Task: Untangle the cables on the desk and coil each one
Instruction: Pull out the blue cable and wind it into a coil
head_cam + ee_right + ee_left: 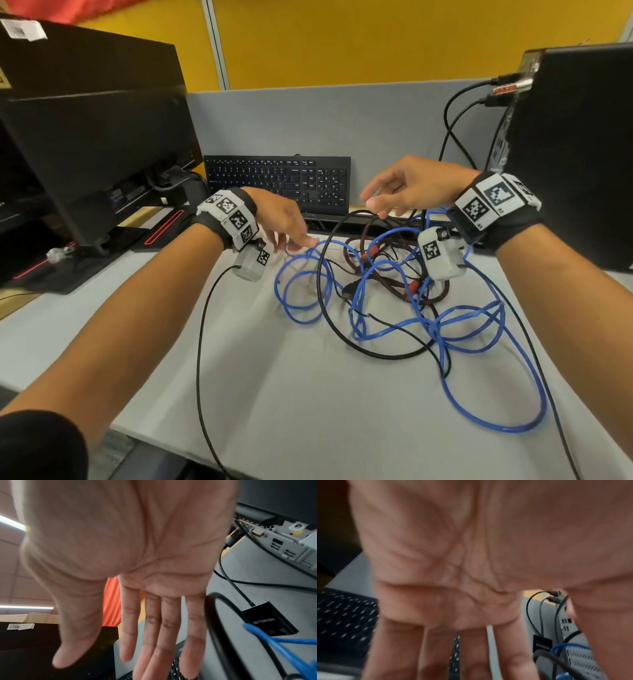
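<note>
A tangle of cables lies on the grey desk [291,394]: a blue cable [513,430] in several loops, a black cable [387,357] in one big loop, and a dark brown cable [394,283] with orange plugs. My left hand [291,245] reaches down with straight fingers to the upper left blue loops; whether it touches them is unclear. My right hand [376,205] hovers spread over the top of the black loop and holds nothing. The right wrist view shows an empty flat palm [154,561], with the black cable [216,615] and the blue cable [274,642] beside it.
A black keyboard [277,181] leans behind the tangle. A monitor [102,154] stands at the left, and a computer tower [575,154] with plugged-in cables at the right. A small black adapter [267,619] lies by the tower. A thin black wire [200,342] runs off the desk's front edge.
</note>
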`<act>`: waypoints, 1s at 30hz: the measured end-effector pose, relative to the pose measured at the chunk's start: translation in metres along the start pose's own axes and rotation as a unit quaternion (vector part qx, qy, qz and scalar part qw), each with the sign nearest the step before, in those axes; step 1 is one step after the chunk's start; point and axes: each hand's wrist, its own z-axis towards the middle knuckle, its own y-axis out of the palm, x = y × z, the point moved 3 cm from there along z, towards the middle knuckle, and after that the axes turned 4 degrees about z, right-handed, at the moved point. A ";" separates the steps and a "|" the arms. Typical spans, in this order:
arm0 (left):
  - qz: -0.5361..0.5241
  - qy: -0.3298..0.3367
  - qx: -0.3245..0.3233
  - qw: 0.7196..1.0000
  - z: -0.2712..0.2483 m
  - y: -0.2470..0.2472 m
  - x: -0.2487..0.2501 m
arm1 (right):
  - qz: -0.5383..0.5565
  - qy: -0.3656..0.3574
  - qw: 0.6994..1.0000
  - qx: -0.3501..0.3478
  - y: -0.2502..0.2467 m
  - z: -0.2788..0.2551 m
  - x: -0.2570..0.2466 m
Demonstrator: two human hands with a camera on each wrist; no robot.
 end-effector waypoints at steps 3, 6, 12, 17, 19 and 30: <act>0.075 0.079 0.186 0.976 -0.019 -0.025 0.022 | 0.008 -0.003 1.000 0.002 0.001 0.002 0.000; 0.117 0.134 0.392 0.902 -0.040 -0.048 0.049 | 0.038 -0.025 0.999 0.024 0.000 0.004 -0.006; 0.147 0.196 0.499 0.831 -0.063 -0.070 0.092 | 0.152 -0.120 0.972 0.132 -0.005 0.009 -0.042; 0.085 0.215 0.502 0.833 -0.068 -0.079 0.093 | 0.191 -0.134 0.954 0.187 -0.021 0.004 -0.052; 0.078 0.184 0.479 0.855 -0.064 -0.084 0.085 | 0.206 -0.144 0.944 0.215 -0.028 -0.001 -0.051; -0.003 0.177 0.472 0.864 -0.053 -0.084 0.066 | 0.264 -0.144 0.909 0.288 -0.048 -0.009 -0.038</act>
